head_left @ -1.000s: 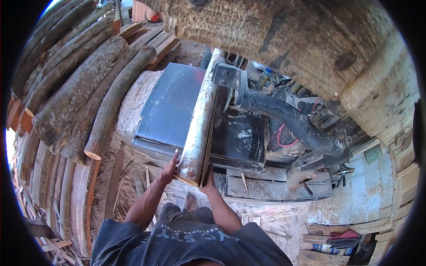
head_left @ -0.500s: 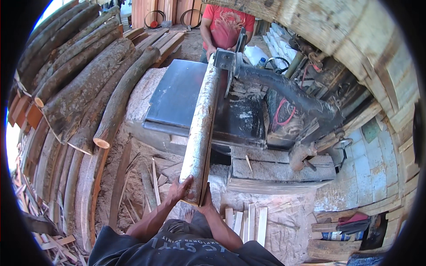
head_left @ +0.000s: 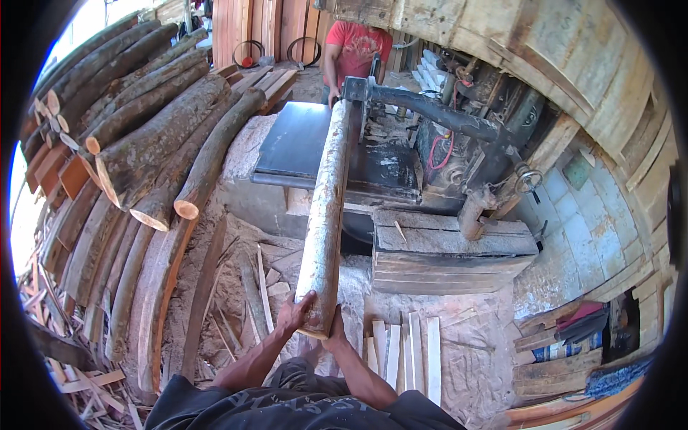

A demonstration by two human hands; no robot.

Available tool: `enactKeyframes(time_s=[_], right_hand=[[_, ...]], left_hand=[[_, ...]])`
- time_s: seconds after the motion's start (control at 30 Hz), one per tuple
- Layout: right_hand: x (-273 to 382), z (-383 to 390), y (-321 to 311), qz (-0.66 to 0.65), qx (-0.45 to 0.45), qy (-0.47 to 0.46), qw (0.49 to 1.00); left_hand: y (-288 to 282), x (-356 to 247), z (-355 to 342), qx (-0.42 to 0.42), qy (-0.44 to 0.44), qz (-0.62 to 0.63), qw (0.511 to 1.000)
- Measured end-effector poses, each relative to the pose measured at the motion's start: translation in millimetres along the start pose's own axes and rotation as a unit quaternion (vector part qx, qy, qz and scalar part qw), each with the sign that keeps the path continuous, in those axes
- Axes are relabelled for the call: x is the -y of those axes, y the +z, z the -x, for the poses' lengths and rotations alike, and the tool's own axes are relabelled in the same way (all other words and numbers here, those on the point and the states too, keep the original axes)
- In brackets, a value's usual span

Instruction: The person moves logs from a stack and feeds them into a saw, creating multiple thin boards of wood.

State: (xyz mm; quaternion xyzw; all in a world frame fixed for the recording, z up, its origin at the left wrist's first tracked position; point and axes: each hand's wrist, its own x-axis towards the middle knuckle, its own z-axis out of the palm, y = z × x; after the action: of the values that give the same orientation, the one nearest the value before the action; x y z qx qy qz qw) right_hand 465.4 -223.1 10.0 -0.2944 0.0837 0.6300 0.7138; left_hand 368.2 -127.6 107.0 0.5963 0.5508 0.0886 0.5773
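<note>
A long pale-barked log [head_left: 324, 208] runs away from me across the dark metal table [head_left: 290, 147] of a saw, its near part overhanging the front edge. My left hand [head_left: 296, 312] grips the left side of its near end, thumb on top of the bark. On the right side of that end, my right hand [head_left: 334, 331] is closed around the lower edge, fingers partly hidden beneath. The far end lies beside the saw's guide block [head_left: 355, 87]. There a co-worker in a red shirt [head_left: 356, 50] stands with a hand at the log.
Stacked logs [head_left: 161, 154] fill the left side. A dark machine arm [head_left: 437, 111] spans the right of the table, above a sawdust-covered wooden block [head_left: 451, 251]. Pale sawn strips [head_left: 401, 355] lie on the floor to my right, and loose offcuts [head_left: 265, 287] to my left.
The log has come back toward me, with more of it overhanging the table's front edge. The co-worker and saw now appear farther off. Both my hands keep their hold.
</note>
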Motion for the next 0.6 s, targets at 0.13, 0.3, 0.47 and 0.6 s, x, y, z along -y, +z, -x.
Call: enactKeyframes(time_s=[0.13,0.3,0.47,0.6], right_hand=[[-38.9,36.2,-34.0,0.017,-0.016,-0.003,1.0],[-69.0,106.7,-26.0,0.1,-0.087,-0.007,0.991],[-64.5,198.4,-54.3,0.056,-0.009,0.035,0.998],[-31.6,245.7,-110.9,0.089,-0.103,0.011,0.991]], left_hand=[[3.7,56.5,30.5,0.022,0.094,-0.042,0.994],[-2.9,91.1,87.5,0.144,0.047,0.118,0.981],[11.1,166.4,125.1,0.227,-0.045,0.224,0.947],[12.7,131.3,157.3,0.263,-0.136,0.407,0.864]])
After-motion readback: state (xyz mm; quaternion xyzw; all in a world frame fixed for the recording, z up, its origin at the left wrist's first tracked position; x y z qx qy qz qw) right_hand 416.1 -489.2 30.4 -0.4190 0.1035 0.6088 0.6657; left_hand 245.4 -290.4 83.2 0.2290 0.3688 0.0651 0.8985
